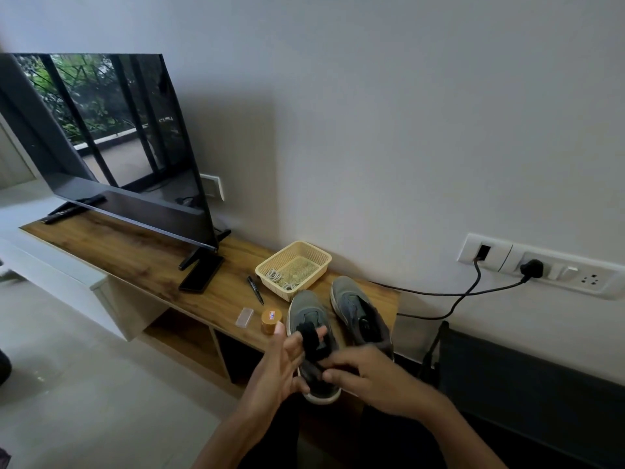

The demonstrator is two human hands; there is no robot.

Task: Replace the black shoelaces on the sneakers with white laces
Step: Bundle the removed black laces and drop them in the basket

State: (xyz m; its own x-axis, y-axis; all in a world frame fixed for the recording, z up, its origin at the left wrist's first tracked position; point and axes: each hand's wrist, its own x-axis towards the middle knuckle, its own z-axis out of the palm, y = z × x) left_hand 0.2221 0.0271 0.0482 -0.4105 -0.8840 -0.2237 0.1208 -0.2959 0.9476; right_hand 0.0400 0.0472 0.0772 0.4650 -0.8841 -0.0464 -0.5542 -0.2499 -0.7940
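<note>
We judge ourselves early on: our left hand (280,360), fingers straight, carries the black lace (313,340) wound round them, our right hand (365,374) pinches it over the near sneaker (307,313) on the tabletop (142,255), and the white laces (279,279) lie unused in the basket (318,255).

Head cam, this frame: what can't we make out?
All head view.
- Near sneaker: eyelets hidden behind the left hand and right hand.
- Black lace: its ends hidden under the right hand.
- Far sneaker: lacing too dark and blurred.
- White laces in the basket: too small to count.
</note>
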